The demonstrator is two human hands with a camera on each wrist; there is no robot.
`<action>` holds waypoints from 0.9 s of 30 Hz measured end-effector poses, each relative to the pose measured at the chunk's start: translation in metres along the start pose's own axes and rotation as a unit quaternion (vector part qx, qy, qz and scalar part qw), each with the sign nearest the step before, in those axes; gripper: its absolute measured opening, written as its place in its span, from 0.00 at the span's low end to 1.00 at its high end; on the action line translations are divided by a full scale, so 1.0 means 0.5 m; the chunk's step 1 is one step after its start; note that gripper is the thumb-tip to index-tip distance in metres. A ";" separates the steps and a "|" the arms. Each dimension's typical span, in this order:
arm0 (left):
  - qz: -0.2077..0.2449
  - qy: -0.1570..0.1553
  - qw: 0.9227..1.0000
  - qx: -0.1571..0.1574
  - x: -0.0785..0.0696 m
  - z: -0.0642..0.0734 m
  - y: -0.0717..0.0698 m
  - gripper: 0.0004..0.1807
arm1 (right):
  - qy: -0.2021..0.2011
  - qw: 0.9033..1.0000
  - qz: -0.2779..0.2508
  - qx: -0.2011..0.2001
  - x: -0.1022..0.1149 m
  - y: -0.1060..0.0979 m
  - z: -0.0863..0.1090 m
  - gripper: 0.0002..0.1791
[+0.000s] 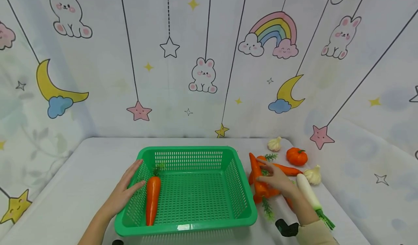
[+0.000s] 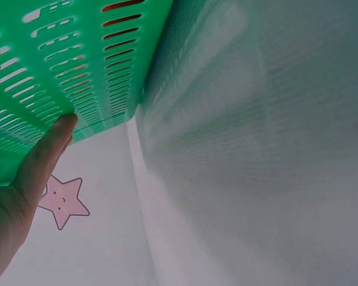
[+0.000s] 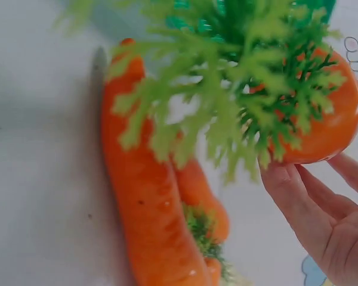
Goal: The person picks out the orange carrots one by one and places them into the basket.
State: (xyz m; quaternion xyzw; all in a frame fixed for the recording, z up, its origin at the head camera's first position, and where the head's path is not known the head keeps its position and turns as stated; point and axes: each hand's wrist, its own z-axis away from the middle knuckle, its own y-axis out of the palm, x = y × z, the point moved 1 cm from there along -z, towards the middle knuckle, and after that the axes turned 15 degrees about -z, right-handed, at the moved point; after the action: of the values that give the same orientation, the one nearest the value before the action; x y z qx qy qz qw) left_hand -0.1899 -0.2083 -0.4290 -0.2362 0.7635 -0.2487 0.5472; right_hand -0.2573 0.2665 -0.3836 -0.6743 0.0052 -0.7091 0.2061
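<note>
My left hand point(image 1: 122, 192) rests along the left side of a green plastic basket point(image 1: 186, 227), its fingers fairly straight. From the left wrist, a finger point(image 2: 48, 146) lies against the slotted wall. Inside the basket, at its left, lies an orange carrot point(image 1: 152, 199) with a green top. Just beyond the basket's right side, my right hand point(image 1: 281, 179) holds another carrot point(image 1: 255, 170), its tip raised. The right wrist view shows this carrot's thick end point(image 3: 328, 119) between thumb and fingers, partly behind blurred green leaves point(image 3: 197, 89).
More carrots point(image 1: 287, 170) lie in a pile under and behind the right hand. Around them are a white radish point(image 1: 307, 190) with green stalks, a small orange pumpkin point(image 1: 296, 156), and two garlic bulbs point(image 1: 274, 143). A patterned cloth wall point(image 1: 183, 92) stands behind the white table point(image 1: 88, 172).
</note>
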 end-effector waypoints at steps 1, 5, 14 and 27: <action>0.000 0.000 1.000 0.000 0.000 0.001 0.000 0.35 | -0.002 1.000 0.004 -0.004 0.004 -0.002 0.000 0.37; -0.002 -0.001 1.000 -0.001 -0.001 0.003 0.000 0.34 | -0.007 1.000 -0.002 -0.009 0.024 -0.008 0.000 0.37; -0.008 0.000 1.000 -0.004 0.001 0.006 -0.004 0.35 | -0.012 1.000 -0.005 -0.006 0.062 -0.002 -0.007 0.36; -0.005 0.001 1.000 -0.003 -0.005 0.003 -0.002 0.35 | -0.029 0.998 -0.049 0.038 0.114 0.025 -0.010 0.38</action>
State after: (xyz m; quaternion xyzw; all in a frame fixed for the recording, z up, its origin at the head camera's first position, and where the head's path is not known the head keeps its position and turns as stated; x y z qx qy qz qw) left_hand -0.1875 -0.2078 -0.4270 -0.2415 0.7636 -0.2491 0.5446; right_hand -0.2588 0.2366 -0.3334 -0.6855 -0.0606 -0.6983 0.1969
